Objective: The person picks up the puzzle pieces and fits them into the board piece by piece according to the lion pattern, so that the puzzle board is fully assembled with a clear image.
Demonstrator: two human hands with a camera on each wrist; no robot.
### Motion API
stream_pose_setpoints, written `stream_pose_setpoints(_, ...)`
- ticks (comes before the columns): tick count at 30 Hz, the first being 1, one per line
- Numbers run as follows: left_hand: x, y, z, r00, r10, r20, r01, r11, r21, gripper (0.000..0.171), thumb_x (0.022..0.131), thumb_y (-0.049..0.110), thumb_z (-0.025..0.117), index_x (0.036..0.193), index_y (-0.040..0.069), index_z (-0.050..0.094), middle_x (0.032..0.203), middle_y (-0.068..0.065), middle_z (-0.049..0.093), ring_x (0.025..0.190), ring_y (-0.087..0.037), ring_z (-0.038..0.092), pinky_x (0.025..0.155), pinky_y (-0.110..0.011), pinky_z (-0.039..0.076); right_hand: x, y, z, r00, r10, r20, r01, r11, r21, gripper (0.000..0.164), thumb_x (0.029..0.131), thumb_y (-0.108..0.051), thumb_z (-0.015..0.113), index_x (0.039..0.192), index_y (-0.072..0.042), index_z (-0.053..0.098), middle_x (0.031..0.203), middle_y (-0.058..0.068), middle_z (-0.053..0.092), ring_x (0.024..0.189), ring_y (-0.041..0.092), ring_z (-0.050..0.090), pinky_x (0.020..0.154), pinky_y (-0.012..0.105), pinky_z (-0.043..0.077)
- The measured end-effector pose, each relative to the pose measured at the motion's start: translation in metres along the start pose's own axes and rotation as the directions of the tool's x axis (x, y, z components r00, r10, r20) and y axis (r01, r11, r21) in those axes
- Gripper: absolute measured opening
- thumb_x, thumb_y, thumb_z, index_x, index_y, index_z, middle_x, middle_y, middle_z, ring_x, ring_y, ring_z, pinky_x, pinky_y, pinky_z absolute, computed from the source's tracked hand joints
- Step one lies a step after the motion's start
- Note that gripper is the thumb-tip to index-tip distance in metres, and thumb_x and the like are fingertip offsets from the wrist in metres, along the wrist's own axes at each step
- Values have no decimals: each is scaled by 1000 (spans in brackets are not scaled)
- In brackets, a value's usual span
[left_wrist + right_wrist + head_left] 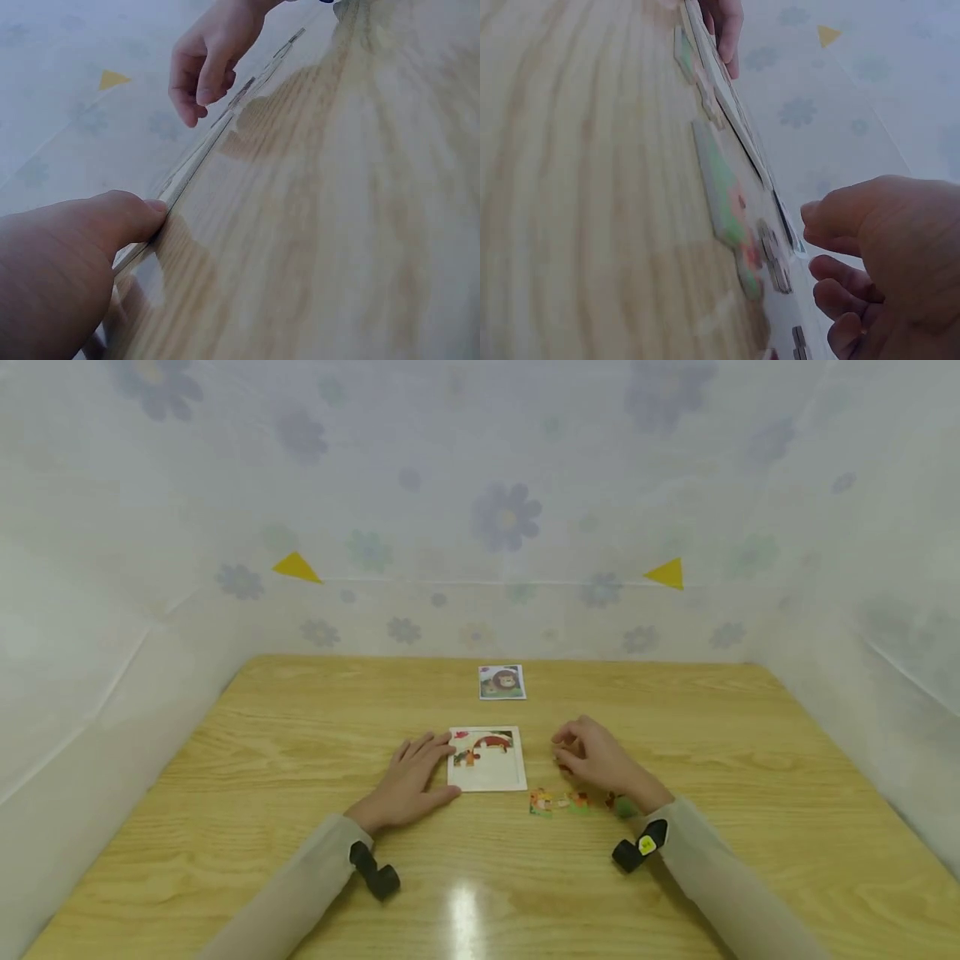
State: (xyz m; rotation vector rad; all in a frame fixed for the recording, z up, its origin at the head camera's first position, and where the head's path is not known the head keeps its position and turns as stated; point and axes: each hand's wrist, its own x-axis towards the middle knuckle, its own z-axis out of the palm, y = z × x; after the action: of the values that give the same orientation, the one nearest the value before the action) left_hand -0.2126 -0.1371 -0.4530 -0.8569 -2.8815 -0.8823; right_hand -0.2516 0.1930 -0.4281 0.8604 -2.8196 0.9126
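Note:
A white square jigsaw puzzle board (487, 777) lies between my hands, with several picture pieces in its upper and left parts and bare white elsewhere. My left hand (408, 783) rests on the table with spread fingers, fingertips at the board's left edge; in the left wrist view its thumb (139, 214) touches the board's side. To the right of the board my right hand (600, 758) hovers over the table, fingers loosely bent, with nothing visible between them. Loose puzzle pieces lie below and right of the board: an orange one (540, 802), a red-green one (577, 802) and a green one (622, 806) partly hidden by my right wrist.
A lion picture card (501, 683) lies behind the board, near the far edge of the wooden table (337, 693). White flowered sheeting (450, 485) surrounds the table on the far side and both flanks, with yellow triangles (667, 573) on it.

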Motion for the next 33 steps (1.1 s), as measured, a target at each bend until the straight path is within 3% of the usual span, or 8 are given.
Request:
stream_pose_setpoints(11, 0, 1, -1, 1000, 9, 2, -9, 1000, 0, 63, 93, 43, 59, 143, 8, 43, 156, -10, 31, 146, -35, 21, 116, -60, 8, -9, 7, -7, 990, -50, 134, 60, 996, -68, 30, 92, -15, 65, 118, 1, 62, 103, 12, 51, 72, 12, 41, 63, 25, 39)
stream_pose_setpoints(16, 0, 2, -1, 1000, 10, 0, -10, 1000, -7, 63, 93, 42, 59, 143, 8, 43, 156, -11, 31, 145, -36, 21, 115, -61, 9, -3, 7, -6, 992, -28, 125, 40, 994, -97, 22, 92, -16, 66, 109, -2, 63, 100, 9, 53, 77, 13, 43, 68, 29, 42)
stream_pose_setpoints(23, 2, 4, -2, 1000, 21, 3, -21, 1000, 12, 63, 93, 43, 59, 143, 8, 44, 156, -11, 31, 145, -36, 21, 115, -61, 10, 6, 7, -8, 983, 55, 174, -60, 998, 25, 34, 91, -17, 68, 119, 0, 60, 108, 12, 55, 86, 17, 50, 79, 37, 47)
stream_pose_setpoints(29, 3, 6, -2, 1000, 23, 0, -23, 1000, 12, 61, 92, 41, 60, 141, 6, 45, 155, -13, 32, 145, -37, 21, 115, -62, 10, 9, 9, -10, 988, -21, 154, 19, 1000, 12, 34, 87, -14, 72, 117, -1, 63, 102, 8, 56, 90, 17, 54, 80, 37, 49)
stream_pose_setpoints(33, 3, 7, -2, 1000, 29, -10, -29, 999, 14, 60, 93, 41, 60, 140, 7, 46, 155, -12, 33, 145, -37, 22, 114, -62, 11, 12, 8, -9, 992, -11, 124, 9, 1000, 16, 35, 85, -11, 74, 116, -3, 62, 100, 7, 54, 86, 16, 52, 75, 33, 47)
